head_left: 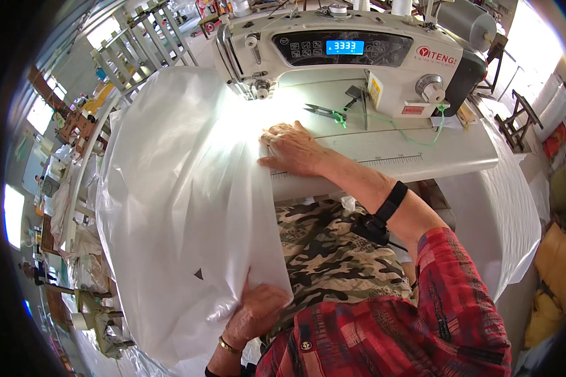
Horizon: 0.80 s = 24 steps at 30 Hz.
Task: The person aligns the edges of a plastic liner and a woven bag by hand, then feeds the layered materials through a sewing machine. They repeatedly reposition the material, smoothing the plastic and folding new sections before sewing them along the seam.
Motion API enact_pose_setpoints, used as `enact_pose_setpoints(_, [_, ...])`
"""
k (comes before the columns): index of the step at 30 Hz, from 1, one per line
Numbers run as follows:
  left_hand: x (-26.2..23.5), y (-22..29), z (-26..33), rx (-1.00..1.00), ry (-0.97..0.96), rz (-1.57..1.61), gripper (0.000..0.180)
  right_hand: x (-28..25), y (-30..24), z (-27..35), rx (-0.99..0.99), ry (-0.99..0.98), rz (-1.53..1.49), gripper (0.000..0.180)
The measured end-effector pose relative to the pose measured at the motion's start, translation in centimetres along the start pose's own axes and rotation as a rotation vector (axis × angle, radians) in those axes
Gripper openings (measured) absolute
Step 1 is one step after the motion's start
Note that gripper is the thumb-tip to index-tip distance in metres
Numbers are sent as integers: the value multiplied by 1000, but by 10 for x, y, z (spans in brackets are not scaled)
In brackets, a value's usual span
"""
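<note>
A large, translucent white plastic sheet [170, 207] drapes over the left side of the sewing machine [346, 81] and hangs toward my lap. My right hand [292, 149] rests at the sheet's right edge on the machine bed, just in front of the brightly lit needle area. Its fingers are bent and pressed together on the plastic. Lower down, my left hand [255, 311] grips the sheet near its bottom right corner, some fingers hidden behind it. Glare hides the needle and presser foot. A small dark triangle [198, 274] marks the sheet.
Black thread snips [324, 112] with a green cord lie on the machine bed [396, 154], right of the needle area. A handwheel-like knob [431, 88] sticks out at the right. More white sheeting [490, 207] hangs beyond my right arm. A metal rack [141, 47] stands at the far left.
</note>
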<state>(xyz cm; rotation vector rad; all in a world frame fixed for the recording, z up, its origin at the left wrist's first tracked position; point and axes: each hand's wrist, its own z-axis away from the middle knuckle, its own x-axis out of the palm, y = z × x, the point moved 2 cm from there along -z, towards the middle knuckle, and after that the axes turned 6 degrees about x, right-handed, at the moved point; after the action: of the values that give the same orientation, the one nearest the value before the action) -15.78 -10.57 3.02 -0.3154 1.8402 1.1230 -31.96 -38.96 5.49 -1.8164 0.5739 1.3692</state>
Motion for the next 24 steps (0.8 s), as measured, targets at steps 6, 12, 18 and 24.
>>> enact_pose_setpoints(6, [-14, -19, -31, -17, 67, 25, 7, 6, 5, -4, -24, 76, -26, 58])
enact_pose_setpoints(12, [-25, -34, -63, -13, 189, -135, 5, 5, 5, -7, 9, -17, -25, 60])
enact_pose_setpoints(18, [-37, -50, -92, 10, 260, -209, 1, 8, 5, -7, -22, -14, -6, 70])
enact_pose_setpoints(24, [-45, -59, -126, 46, 355, -380, 5, 6, 8, -8, -76, -58, -26, 71])
